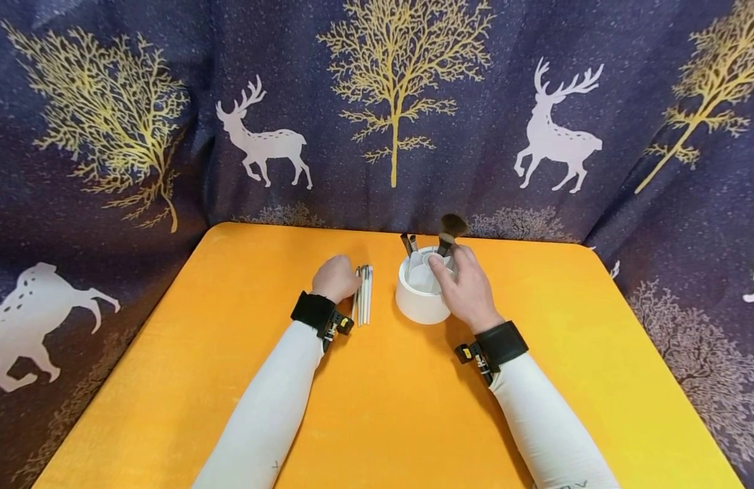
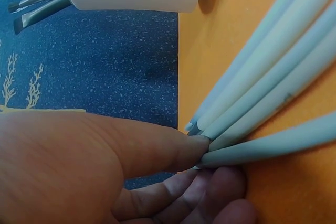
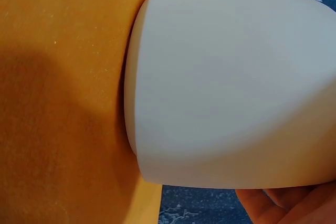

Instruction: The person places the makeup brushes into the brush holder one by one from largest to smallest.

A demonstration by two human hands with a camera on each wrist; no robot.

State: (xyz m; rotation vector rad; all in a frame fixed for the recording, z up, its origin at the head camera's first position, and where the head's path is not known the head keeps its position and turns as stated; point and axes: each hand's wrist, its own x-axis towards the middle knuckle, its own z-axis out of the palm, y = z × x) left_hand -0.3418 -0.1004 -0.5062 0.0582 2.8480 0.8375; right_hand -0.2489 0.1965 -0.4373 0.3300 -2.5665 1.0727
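My left hand (image 1: pixel 335 278) is low over the table at the left side of a row of slim white-handled makeup brushes (image 1: pixel 366 299). In the left wrist view its thumb and fingers pinch the end of the nearest makeup brush (image 2: pixel 273 145), which angles away from the others; its tip is hidden by the hand. My right hand (image 1: pixel 471 288) grips the white round brush holder (image 1: pixel 421 309) at its right side, thumb over the rim. Several makeup brushes (image 1: pixel 453 225) stand in the holder, bristles up. The holder's smooth wall (image 3: pixel 226 82) fills much of the right wrist view.
The orange table (image 1: pixel 377 414) extends around both hands. Behind its far edge hangs a dark blue cloth (image 1: pixel 450 156) printed with deer and trees. The holder stands just right of the row of brushes.
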